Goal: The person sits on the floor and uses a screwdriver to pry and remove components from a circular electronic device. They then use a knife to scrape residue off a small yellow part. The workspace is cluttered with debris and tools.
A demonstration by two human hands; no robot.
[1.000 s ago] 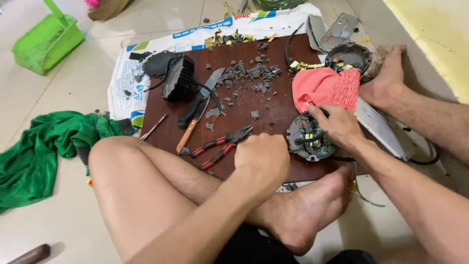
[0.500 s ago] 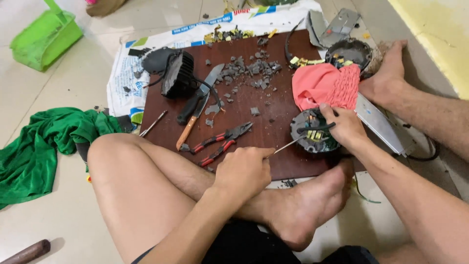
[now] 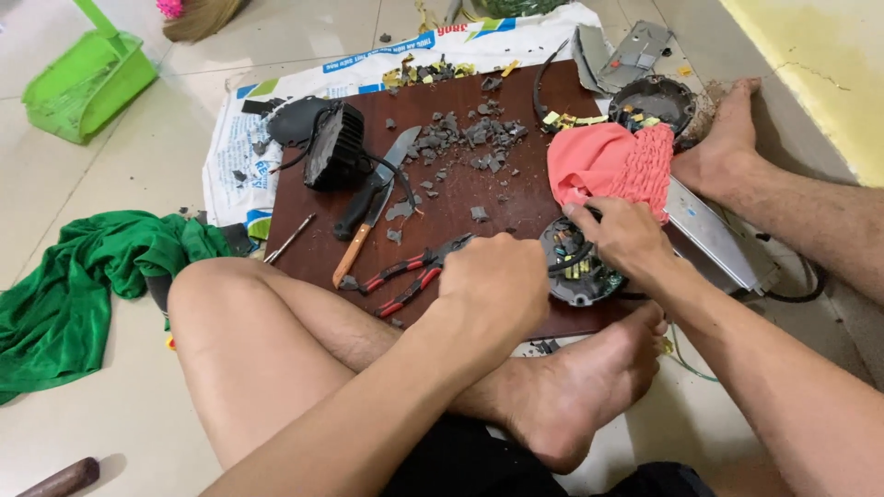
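Head view: your right hand (image 3: pixel 626 237) pinches the fragile round circuit unit (image 3: pixel 578 265); grip its rigid rim. Your left hand (image 3: pixel 493 281) is fisted, contents hidden.

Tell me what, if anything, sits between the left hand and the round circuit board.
Nothing visible does. The left hand is a fist on the wooden board, right beside the round circuit board, which the right hand already touches. The red pliers lie on its other side.

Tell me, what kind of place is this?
Probably a home floor used as a makeshift repair spot: pale floor tiles, a brown board strewn with broken bits, red-handled pliers, and a green dustpan.
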